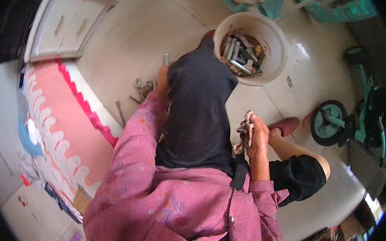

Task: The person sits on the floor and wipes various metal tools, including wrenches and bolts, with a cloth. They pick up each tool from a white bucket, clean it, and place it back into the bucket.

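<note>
My right hand (259,135) holds a crumpled, stained cloth (244,135) beside my right thigh. Down by the outer side of my left knee is my left hand (163,78), its fingers mostly hidden by the dark trouser leg. Close to its fingertips a metal tube or rod (166,59) shows; whether the hand touches it I cannot tell. Small metal parts (144,88) lie on the floor next to that hand. Ahead of my knee stands a round white plastic bucket (279,52), with metal tools and pieces (240,54) heaped in its bottom.
A thin metal tool (120,112) lies on the tiled floor at left, near a pink cloth with white trim (73,110). White cabinet doors (67,23) are at the upper left. A green wheeled frame (329,122) stands at right. Teal objects (273,5) lie beyond the bucket.
</note>
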{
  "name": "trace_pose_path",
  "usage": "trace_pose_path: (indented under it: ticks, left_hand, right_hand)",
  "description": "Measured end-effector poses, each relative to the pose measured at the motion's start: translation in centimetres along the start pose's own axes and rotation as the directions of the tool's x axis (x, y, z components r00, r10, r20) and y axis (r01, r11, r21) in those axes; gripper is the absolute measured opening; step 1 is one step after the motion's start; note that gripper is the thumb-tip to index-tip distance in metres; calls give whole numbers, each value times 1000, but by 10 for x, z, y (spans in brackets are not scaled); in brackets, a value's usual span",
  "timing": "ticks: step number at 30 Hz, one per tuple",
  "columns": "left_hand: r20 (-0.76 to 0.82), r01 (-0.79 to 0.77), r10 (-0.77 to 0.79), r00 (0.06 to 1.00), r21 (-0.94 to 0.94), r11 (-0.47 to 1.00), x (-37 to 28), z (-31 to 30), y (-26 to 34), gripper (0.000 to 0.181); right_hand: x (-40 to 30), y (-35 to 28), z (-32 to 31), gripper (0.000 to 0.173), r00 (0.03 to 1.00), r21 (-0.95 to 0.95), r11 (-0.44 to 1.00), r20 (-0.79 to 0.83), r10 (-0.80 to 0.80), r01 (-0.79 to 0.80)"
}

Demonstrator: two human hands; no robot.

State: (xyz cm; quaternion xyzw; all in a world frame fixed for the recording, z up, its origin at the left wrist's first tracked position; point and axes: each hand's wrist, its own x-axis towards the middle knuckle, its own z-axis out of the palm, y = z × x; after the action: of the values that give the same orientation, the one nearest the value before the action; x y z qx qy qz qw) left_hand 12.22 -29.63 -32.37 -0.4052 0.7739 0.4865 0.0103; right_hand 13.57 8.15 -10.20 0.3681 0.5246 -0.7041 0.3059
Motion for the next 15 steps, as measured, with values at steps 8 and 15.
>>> trace_pose_path:
  ticks: [8, 15]
  left_hand:
    - [-52, 4, 8, 999, 231, 973, 29, 43, 16, 28]
    - [-79, 30, -5, 997, 314, 949, 43, 56, 14, 30]
  right_hand:
    - [10, -5, 3, 24, 999, 29, 999, 9, 44, -44]
    - [13, -11, 5, 23, 997, 25, 997, -28, 70, -69]
